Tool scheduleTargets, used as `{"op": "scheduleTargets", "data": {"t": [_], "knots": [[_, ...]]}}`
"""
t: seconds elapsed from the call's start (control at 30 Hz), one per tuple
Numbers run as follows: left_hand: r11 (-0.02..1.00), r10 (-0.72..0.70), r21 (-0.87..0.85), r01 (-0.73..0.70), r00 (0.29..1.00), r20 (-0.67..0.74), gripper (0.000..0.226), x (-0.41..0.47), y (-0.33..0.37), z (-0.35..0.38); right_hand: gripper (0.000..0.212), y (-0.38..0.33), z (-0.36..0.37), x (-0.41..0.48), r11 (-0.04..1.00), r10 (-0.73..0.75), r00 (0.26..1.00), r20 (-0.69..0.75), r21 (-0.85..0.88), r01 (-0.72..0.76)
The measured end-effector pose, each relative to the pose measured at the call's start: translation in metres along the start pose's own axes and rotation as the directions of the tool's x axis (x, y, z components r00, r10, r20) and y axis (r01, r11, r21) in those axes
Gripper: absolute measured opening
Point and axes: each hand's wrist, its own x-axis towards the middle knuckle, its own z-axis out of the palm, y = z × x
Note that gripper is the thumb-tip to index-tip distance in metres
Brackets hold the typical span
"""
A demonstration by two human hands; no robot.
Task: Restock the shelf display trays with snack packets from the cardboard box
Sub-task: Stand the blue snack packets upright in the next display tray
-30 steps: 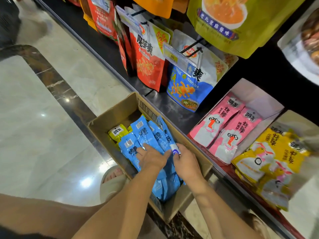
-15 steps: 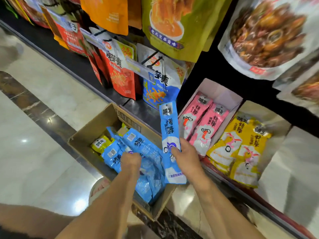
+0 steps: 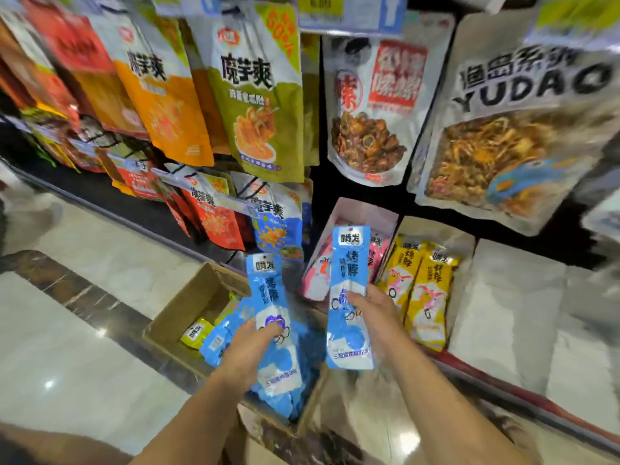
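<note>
**A:** Where are the snack packets?

**B:** Two are lifted. The right hand (image 3: 369, 312) grips the right blue packet (image 3: 350, 260) about halfway down, thumb across its front. It holds the packet upright in front of the white tray (image 3: 364, 213) that holds the pink packets (image 3: 318, 276).

**A:** And the other hand?

**B:** The left hand (image 3: 255, 344) has its fingers curled over the left blue packet (image 3: 266, 290). That packet also stands upright, just above the cardboard box (image 3: 193, 303). The two packets are apart, side by side, with their printed faces toward the camera.

**A:** What is in the box?

**B:** A heap of loose blue packets (image 3: 214, 345) and one small yellow packet (image 3: 196, 333) against the left wall. The box sits at the foot of the shelf.

**A:** And the trays?

**B:** Right of the pink tray is a second tray (image 3: 439, 229) with yellow packets (image 3: 421, 293) lying in overlapping rows. Beside that is a pale tray (image 3: 513, 297). The view is smeared there, so I cannot tell what it holds.

**A:** Further out?

**B:** Large pouches hang on hooks above. There is a green pouch (image 3: 265, 105), an orange pouch (image 3: 164, 99), and a silver one marked YUDAO (image 3: 523, 129). To the left is a glossy marble floor (image 3: 67, 330).
</note>
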Motion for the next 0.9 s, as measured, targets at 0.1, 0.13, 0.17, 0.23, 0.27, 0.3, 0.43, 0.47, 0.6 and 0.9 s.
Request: {"op": "scheduleTargets", "data": {"t": [0.1, 0.13, 0.17, 0.23, 0.27, 0.3, 0.43, 0.47, 0.6, 0.9], "knots": [[0.998, 0.017, 0.067, -0.022, 0.997, 0.077, 0.014, -0.019, 0.015, 0.015, 0.022, -0.014, -0.013, -0.013, 0.999, -0.009, 1.0, -0.015, 0.052, 0.01], [0.996, 0.009, 0.083, -0.018, 0.994, 0.105, 0.015, -0.022, 0.017, 0.02, 0.022, -0.019, -0.019, -0.018, 0.998, -0.011, 1.0, -0.027, 0.063, 0.013], [0.994, -0.004, 0.11, -0.009, 0.993, 0.119, 0.021, -0.026, 0.021, 0.027, 0.022, -0.023, -0.026, -0.024, 0.997, -0.012, 0.999, -0.039, 0.074, 0.015], [0.994, 0.007, 0.107, -0.024, 0.987, 0.159, 0.023, -0.033, 0.029, 0.038, 0.023, -0.03, -0.04, -0.035, 0.995, -0.019, 0.998, -0.062, 0.099, 0.026], [0.995, 0.015, 0.094, -0.033, 0.983, 0.183, 0.023, -0.035, 0.031, 0.045, 0.024, -0.034, -0.047, -0.041, 0.994, -0.028, 0.997, -0.078, 0.103, 0.036], [0.997, 0.017, 0.075, -0.033, 0.979, 0.205, 0.023, -0.038, 0.034, 0.053, 0.024, -0.037, -0.054, -0.047, 0.993, -0.039, 0.994, -0.099, 0.104, 0.049], [0.997, 0.054, 0.038, -0.066, 0.963, 0.264, 0.025, -0.043, 0.037, 0.087, 0.017, -0.04, -0.085, -0.069, 0.986, -0.043, 0.983, -0.18, 0.151, 0.071], [0.997, 0.059, 0.037, -0.072, 0.958, 0.279, 0.025, -0.043, 0.036, 0.097, 0.019, -0.039, -0.093, -0.073, 0.984, -0.026, 0.979, -0.203, 0.167, 0.061], [0.997, 0.053, 0.038, -0.071, 0.932, 0.36, 0.022, -0.049, 0.027, 0.14, 0.019, -0.026, -0.129, -0.088, 0.976, 0.012, 0.954, -0.301, 0.209, 0.054], [0.975, 0.047, 0.159, -0.158, 0.837, 0.545, 0.018, -0.053, 0.009, 0.234, 0.017, -0.001, -0.215, -0.11, 0.938, 0.097, 0.868, -0.488, 0.335, 0.083]]}}
